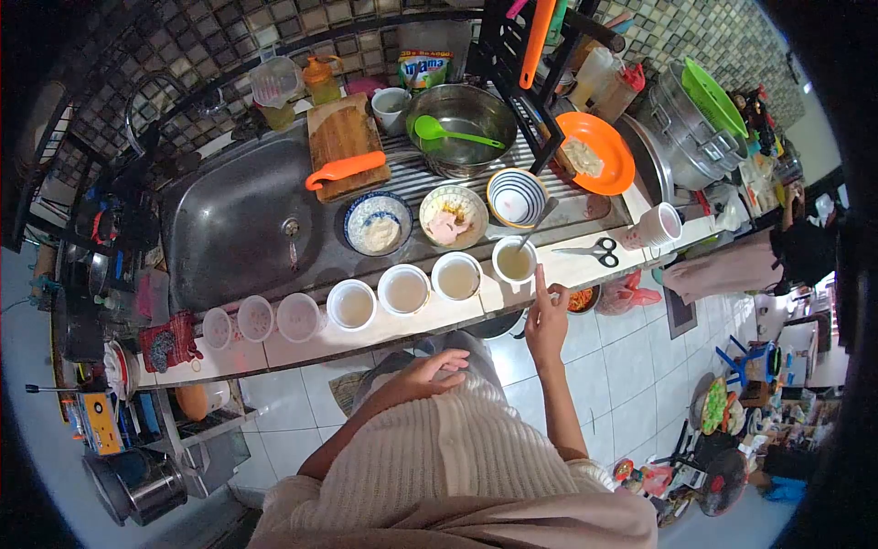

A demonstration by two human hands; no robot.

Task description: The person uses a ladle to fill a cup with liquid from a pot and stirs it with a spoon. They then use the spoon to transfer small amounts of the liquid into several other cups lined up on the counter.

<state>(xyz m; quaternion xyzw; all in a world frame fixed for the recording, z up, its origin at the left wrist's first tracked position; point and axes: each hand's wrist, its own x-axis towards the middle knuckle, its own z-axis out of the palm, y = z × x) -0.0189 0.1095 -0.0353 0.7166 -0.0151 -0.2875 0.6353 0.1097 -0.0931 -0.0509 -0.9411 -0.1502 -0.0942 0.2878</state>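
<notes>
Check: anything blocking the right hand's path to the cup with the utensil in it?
Nothing visible blocks it. The right hand is directly beside the cup; contact is unclear. The utensil leans over the far rim, and the scissors lie further right.

Four filled cups [405, 312], three small bowls [532, 194]

cup [496, 266]: smooth plastic | sink [224, 229]: satiny metal | board [344, 137]: matt wood

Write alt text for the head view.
A person's right hand is close beside a white cup with a utensil in it, rightmost in a row of seven along a counter; the left hand is open. A sink and bowls lie beyond.
</notes>
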